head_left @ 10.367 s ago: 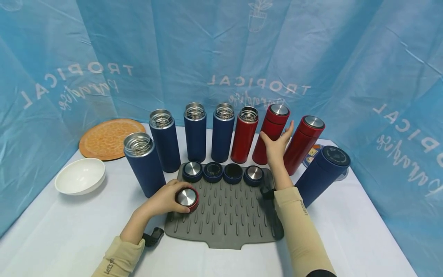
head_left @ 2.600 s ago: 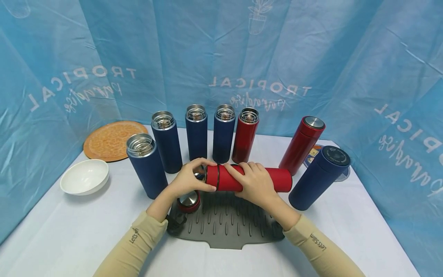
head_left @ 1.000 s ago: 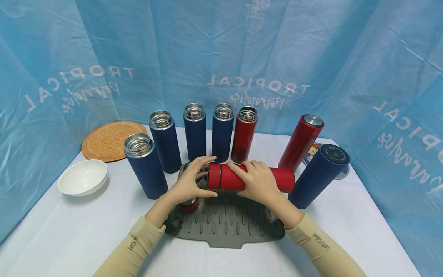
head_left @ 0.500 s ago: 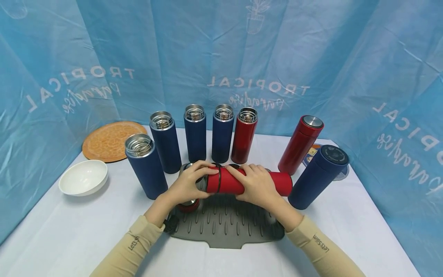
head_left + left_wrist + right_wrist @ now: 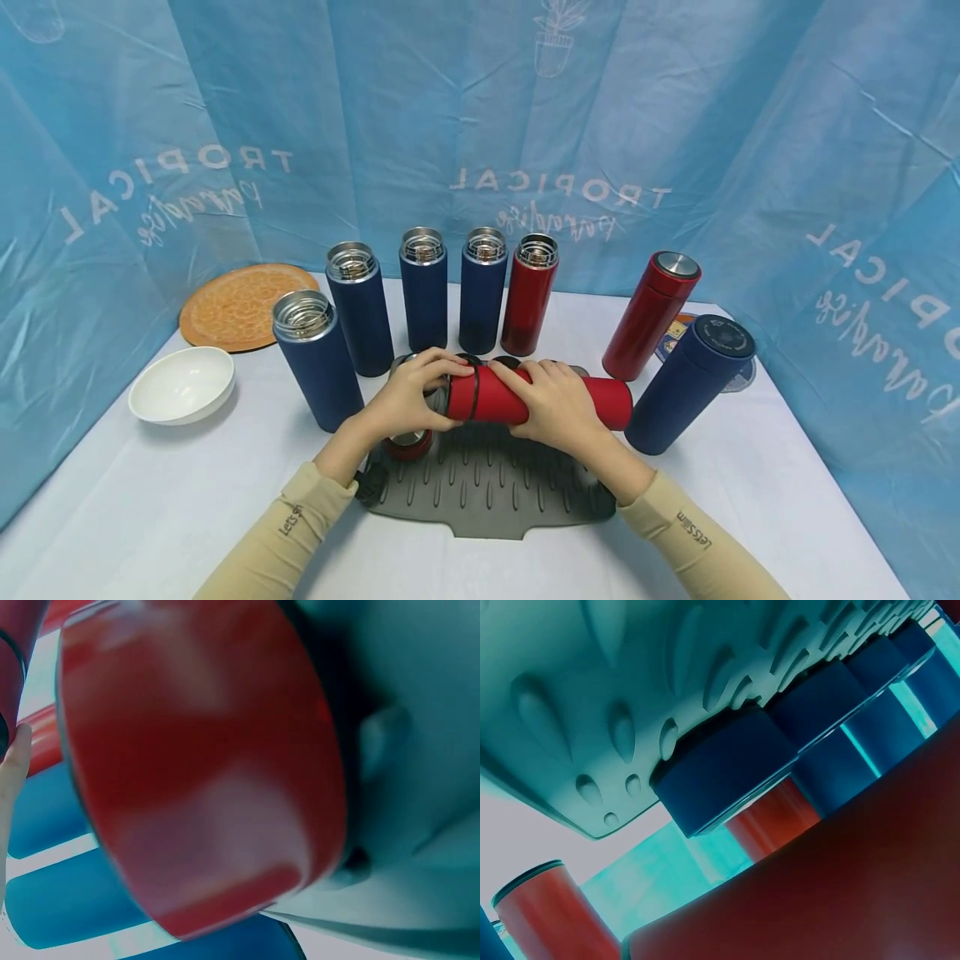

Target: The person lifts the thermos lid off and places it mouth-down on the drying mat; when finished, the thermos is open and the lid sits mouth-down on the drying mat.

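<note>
A red thermos bottle [image 5: 609, 400] lies sideways above the grey ridged mat [image 5: 491, 492], its capped end toward the left. My right hand [image 5: 558, 404] grips the body from above. On the capped end, my left hand [image 5: 408, 392] pinches the red lid [image 5: 462, 397] between thumb and fingers. Beneath the left hand a loose red lid [image 5: 408, 447] with a steel top sits on the mat, filling much of the left wrist view. Several dark blue lids [image 5: 724, 769] stand along the mat's far edge in the right wrist view; the bottle mostly hides them in the head view.
Uncapped blue bottles [image 5: 423, 292] and one uncapped red bottle [image 5: 531, 296] stand behind the mat. A capped red bottle [image 5: 651, 317] and capped blue bottle [image 5: 690, 387] stand at the right. A white bowl [image 5: 182, 387] and round orange mat [image 5: 243, 308] lie at the left.
Earlier, the right hand took the red bottle from the back row and the left released the loose red lid. Lately the left hand spread, then closed round the bottle's lid again; the bottle sank slightly.
</note>
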`<state>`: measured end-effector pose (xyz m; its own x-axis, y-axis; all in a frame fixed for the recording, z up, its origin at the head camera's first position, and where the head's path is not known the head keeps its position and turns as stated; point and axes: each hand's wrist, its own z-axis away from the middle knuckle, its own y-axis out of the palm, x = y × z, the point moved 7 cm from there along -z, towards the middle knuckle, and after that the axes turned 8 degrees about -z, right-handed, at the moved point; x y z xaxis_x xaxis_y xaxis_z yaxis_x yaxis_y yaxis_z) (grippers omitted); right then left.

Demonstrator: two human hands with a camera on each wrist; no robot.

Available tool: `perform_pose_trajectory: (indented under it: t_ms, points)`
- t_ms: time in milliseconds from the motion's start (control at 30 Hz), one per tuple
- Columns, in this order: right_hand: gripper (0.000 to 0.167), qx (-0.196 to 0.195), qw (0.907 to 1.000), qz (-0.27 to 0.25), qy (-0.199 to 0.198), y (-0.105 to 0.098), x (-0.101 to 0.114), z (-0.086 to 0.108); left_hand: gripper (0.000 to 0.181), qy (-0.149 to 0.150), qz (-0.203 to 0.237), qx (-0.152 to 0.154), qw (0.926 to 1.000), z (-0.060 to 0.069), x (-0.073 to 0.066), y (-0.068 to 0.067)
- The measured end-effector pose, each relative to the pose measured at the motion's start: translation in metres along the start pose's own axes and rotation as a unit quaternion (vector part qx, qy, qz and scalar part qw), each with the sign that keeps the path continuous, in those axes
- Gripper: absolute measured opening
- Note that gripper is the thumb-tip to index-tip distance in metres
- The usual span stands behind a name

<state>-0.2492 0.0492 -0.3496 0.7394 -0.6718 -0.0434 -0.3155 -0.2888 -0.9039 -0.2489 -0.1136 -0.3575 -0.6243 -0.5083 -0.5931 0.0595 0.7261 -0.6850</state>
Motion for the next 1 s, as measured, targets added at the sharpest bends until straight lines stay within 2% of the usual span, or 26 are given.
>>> perform_pose_trajectory:
  t_ms: [167,333,567,767,1000]
  points:
    - [0.096,0.003,1.0000,0.001,-0.001,0.001,0.000,0.000,0.062,-0.039,0.043,0.013,0.9982,-0.001,0.005,0.002]
    - [0.097,0.001,1.0000,0.000,-0.002,0.003,0.000,0.000,0.065,-0.075,0.062,0.026,0.9949,-0.001,0.010,0.004]
    - [0.096,0.001,1.0000,0.005,-0.004,0.003,0.000,0.000,0.067,-0.107,0.074,0.040,0.9906,-0.001,0.014,0.006]
    - [0.097,-0.001,1.0000,0.003,-0.009,0.004,0.001,0.000,0.068,-0.138,0.067,0.044,0.9871,-0.001,0.018,0.005]
    - [0.096,-0.004,0.9998,0.007,-0.018,0.004,0.002,0.001,0.067,-0.155,0.078,0.052,0.9834,-0.001,0.023,0.005]
